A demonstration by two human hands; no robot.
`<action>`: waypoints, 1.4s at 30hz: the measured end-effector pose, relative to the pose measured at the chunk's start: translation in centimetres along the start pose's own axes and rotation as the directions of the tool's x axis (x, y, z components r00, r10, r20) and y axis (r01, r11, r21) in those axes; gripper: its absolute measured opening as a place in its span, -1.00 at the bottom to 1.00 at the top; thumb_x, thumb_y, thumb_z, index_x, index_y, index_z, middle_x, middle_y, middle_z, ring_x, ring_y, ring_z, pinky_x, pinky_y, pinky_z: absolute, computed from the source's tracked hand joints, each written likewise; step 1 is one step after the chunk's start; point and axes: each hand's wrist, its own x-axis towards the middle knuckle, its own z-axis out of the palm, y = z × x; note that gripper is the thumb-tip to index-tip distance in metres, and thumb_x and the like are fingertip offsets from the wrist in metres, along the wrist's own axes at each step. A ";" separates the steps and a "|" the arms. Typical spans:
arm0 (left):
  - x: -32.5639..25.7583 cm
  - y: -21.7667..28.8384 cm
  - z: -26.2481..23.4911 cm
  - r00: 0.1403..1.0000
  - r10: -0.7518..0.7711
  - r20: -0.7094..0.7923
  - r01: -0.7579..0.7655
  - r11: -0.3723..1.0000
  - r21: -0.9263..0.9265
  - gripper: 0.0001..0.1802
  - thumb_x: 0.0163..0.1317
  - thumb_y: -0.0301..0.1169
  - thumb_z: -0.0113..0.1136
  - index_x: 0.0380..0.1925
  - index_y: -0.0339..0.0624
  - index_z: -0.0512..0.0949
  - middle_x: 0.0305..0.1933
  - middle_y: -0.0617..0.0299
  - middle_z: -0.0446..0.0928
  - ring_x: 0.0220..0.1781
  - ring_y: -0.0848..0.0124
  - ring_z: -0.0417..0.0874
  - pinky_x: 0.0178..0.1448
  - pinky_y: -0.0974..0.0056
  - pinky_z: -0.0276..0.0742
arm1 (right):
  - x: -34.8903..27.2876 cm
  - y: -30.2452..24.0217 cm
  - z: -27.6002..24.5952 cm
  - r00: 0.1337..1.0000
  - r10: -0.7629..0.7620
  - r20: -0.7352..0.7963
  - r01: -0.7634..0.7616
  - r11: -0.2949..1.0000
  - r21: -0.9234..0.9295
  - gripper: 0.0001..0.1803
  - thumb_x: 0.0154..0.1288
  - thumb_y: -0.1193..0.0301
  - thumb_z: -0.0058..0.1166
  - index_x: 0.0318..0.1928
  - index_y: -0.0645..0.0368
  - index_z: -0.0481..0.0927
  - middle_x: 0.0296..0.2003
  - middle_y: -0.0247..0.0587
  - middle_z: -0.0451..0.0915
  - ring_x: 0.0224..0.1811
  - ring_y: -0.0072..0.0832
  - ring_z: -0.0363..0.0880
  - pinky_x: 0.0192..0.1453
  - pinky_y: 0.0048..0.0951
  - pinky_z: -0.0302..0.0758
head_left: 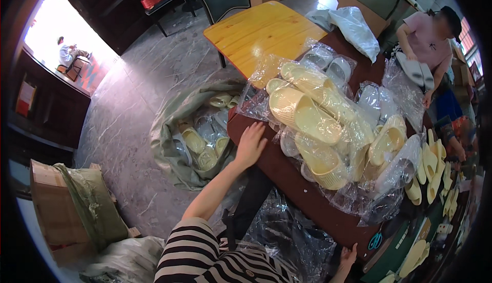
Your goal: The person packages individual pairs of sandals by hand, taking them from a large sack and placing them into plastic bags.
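Across the brown counter (pixel 280 169), as seen from the head view, cream slippers (pixel 305 113) are heaped in clear plastic bags (pixel 259 100), with a few white pairs mixed in. By their look, they are judged light and springy, soft enough to be squeezed and not easily broken. The glossy film would probably be slippery, so a loose pinch of it might let a pair slide; a firmer hold should be found through the bag, around the middle of a slipper, with sole and upper pressed together.

The left grip (pixel 250 146) is held open, fingers spread, at the counter's left edge; nothing is grasped by it, and the heap lies just beside it, to the right of the fingertips. At the near edge, the right grip (pixel 349 255) is placed near teal-handled scissors (pixel 375 240), below the heap and apart from it; whether anything is held cannot be told.
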 end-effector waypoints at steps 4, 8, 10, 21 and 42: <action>-1.6 0.0 -2.6 0.952 -0.230 -0.203 0.201 0.967 -0.154 -0.68 0.13 -0.60 0.08 -0.07 -0.27 0.50 0.02 -0.05 0.50 0.10 -0.02 0.48 0.20 0.06 0.39 | -2.5 0.4 -1.7 0.995 -0.069 0.069 0.066 0.997 0.040 -0.34 0.28 0.23 0.28 0.32 0.04 0.33 0.21 -0.29 0.42 0.27 -0.38 0.35 0.38 -0.32 0.29; -11.9 -10.4 -1.5 0.858 -0.505 -0.093 0.508 0.808 0.298 -0.35 0.12 -0.39 0.25 0.22 -0.37 0.32 0.15 -0.19 0.46 0.21 -0.13 0.43 0.30 -0.03 0.31 | -3.5 -0.4 2.9 0.994 -0.046 0.103 0.046 0.999 0.004 -0.47 0.41 0.23 0.11 0.31 0.11 0.36 0.24 -0.31 0.44 0.31 -0.38 0.35 0.45 -0.22 0.25; -17.3 -15.1 -2.0 0.649 -0.717 0.253 0.625 0.693 0.360 -0.39 0.16 -0.23 0.23 0.20 -0.19 0.37 0.06 -0.21 0.54 0.11 -0.19 0.53 0.17 -0.09 0.43 | -3.4 -0.3 4.3 0.991 -0.066 0.119 0.066 0.998 0.004 -0.39 0.41 0.09 0.09 0.31 0.15 0.33 0.23 -0.21 0.45 0.30 -0.33 0.38 0.42 -0.22 0.29; -17.9 -9.6 0.7 0.728 -0.502 0.467 0.280 0.840 0.465 -0.71 0.14 -0.34 0.11 -0.17 -0.26 0.57 -0.17 -0.16 0.63 -0.07 -0.13 0.64 -0.01 -0.06 0.53 | -19.8 11.0 -10.7 0.785 0.618 -0.050 -0.600 0.736 -0.315 -0.24 0.41 -0.20 -0.19 0.33 0.16 0.34 0.29 -0.08 0.41 0.27 -0.21 0.42 0.38 -0.16 0.29; -7.0 6.1 -6.4 0.789 -0.272 0.551 0.016 0.906 0.424 -0.76 0.34 -0.35 -0.01 -0.16 -0.24 0.56 -0.12 -0.04 0.57 -0.03 -0.06 0.59 -0.04 -0.03 0.48 | -20.1 9.0 -8.0 0.746 0.638 -0.189 -0.563 0.454 -0.690 -0.15 0.32 -0.37 -0.23 0.36 -0.03 0.36 0.05 -0.09 0.59 0.01 -0.26 0.57 0.12 -0.07 0.45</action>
